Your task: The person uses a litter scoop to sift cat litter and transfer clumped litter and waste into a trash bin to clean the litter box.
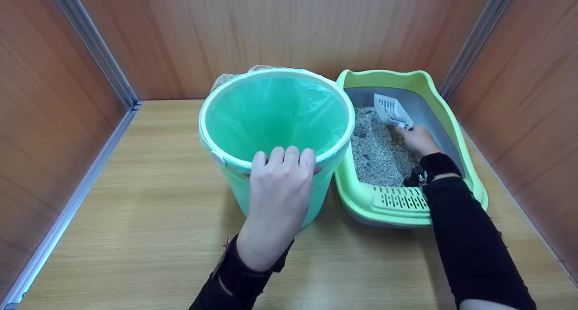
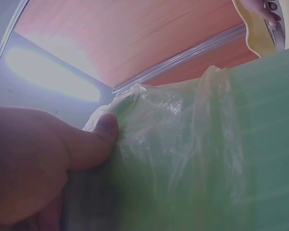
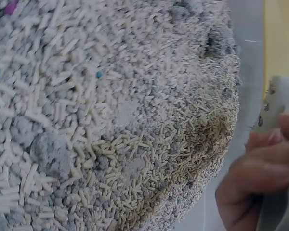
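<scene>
Near the back edge of the litter box [image 1: 384, 78], my scoop [image 1: 387, 107] points away from me and a little left. My right hand [image 1: 420, 140] is curled round its handle. The bin [image 1: 240, 188] stands by the left edge, my left hand [image 1: 281, 188] gripping its near rim.

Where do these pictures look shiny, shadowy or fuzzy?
Left wrist view: a long white strip light glares, and the crinkly clear plastic liner shines; head view: soft shadows on the pale wooden floor beside the round green plastic bin; right wrist view: grey-and-cream pellet litter looks smeary toward upper right.
</scene>
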Demonstrator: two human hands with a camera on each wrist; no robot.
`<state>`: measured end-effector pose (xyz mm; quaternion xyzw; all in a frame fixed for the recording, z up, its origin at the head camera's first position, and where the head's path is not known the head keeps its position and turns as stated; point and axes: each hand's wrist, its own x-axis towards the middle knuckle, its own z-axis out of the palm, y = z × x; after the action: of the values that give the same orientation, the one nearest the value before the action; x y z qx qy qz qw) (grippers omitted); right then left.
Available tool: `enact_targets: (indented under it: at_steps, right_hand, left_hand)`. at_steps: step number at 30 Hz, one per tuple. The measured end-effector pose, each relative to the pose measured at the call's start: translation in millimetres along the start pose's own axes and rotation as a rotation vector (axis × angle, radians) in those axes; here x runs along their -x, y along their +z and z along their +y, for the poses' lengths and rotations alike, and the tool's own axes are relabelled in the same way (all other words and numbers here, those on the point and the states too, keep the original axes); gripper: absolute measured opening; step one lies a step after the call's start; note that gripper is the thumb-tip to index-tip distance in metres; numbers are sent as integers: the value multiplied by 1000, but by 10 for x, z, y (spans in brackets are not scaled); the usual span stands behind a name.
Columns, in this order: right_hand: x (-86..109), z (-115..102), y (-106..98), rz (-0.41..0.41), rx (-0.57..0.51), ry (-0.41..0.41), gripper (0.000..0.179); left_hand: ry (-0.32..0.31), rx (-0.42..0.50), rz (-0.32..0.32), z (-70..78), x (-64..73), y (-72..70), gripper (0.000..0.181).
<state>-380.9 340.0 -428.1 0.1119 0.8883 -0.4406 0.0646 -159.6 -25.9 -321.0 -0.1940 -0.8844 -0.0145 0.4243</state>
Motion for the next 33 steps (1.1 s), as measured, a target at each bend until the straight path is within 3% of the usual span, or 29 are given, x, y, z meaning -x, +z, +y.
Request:
enact_targets:
  at_steps: [3, 6, 19, 27, 33]
  right_hand:
    - [26, -22, -4, -51, -117, 42, 35]
    - [43, -35, -13, -64, -129, 39, 35]
    - [-46, 29, -36, 43, 105, -18, 33]
    - [27, 16, -24, 206, 258, -132, 37]
    - [50, 19, -28, 251, 308, -151, 39]
  left_hand:
    - [0, 3, -6, 1, 1, 0, 41]
    - [-1, 1, -7, 1, 1, -3, 41]
    - [4, -14, 23, 0, 0, 12, 45]
    - [4, -17, 26, -2, -3, 22, 44]
    - [4, -14, 24, -6, -4, 18, 45]
